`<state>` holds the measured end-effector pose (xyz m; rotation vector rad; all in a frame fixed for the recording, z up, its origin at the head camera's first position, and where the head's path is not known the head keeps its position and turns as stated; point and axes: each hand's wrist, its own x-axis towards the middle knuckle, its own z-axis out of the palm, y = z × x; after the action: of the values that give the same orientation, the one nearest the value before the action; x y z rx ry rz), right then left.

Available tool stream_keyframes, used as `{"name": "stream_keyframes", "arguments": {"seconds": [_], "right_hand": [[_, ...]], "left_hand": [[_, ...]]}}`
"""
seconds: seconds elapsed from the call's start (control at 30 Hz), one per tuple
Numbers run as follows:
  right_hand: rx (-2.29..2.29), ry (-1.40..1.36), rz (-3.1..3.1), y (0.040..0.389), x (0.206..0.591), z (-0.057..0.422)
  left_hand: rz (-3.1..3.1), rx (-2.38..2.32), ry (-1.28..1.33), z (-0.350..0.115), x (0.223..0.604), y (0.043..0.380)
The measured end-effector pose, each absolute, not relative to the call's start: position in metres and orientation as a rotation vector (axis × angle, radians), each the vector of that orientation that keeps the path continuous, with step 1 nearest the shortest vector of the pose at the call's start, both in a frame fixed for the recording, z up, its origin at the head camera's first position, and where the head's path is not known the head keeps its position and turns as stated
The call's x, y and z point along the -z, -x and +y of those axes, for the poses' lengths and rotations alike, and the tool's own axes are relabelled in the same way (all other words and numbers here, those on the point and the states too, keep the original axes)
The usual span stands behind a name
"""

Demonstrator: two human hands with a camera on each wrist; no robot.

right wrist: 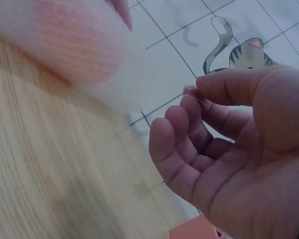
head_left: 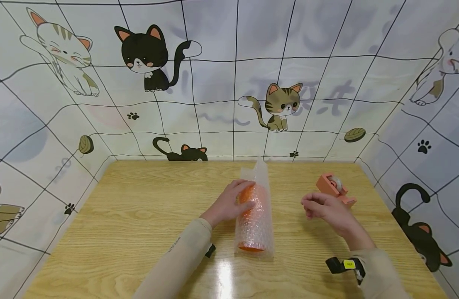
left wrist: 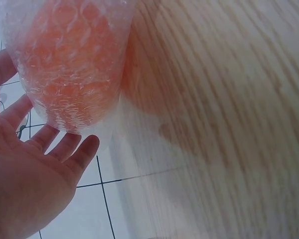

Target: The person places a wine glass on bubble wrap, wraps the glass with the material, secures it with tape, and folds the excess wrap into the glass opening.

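Note:
An orange cylinder-shaped object, wrapped in clear bubble wrap, lies on the table with loose wrap past its far end. My left hand holds it from the left, thumb on top and fingers curved along its side. The left wrist view shows those fingers around the wrapped orange object. To the right of the bundle and apart from it, my right hand is raised above the table. Its thumb and index fingertip pinch what looks like a small piece of clear tape; its full extent cannot be made out.
A coral-pink tape dispenser with a clear roll stands just beyond my right hand. The wooden table ends at a cat-print cloth wall at the back and both sides.

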<state>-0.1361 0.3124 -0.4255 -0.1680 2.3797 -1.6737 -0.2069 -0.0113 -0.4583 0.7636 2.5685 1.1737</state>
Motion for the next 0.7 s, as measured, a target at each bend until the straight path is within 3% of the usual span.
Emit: {"name": "stream_keyframes", "arguments": {"seconds": [0.7], "right_hand": [[1.583, 0.273, 2.266, 0.168, 0.407, 0.250]], "left_hand": [[2.570, -1.188, -0.801, -0.012, 0.459, 0.207]]}}
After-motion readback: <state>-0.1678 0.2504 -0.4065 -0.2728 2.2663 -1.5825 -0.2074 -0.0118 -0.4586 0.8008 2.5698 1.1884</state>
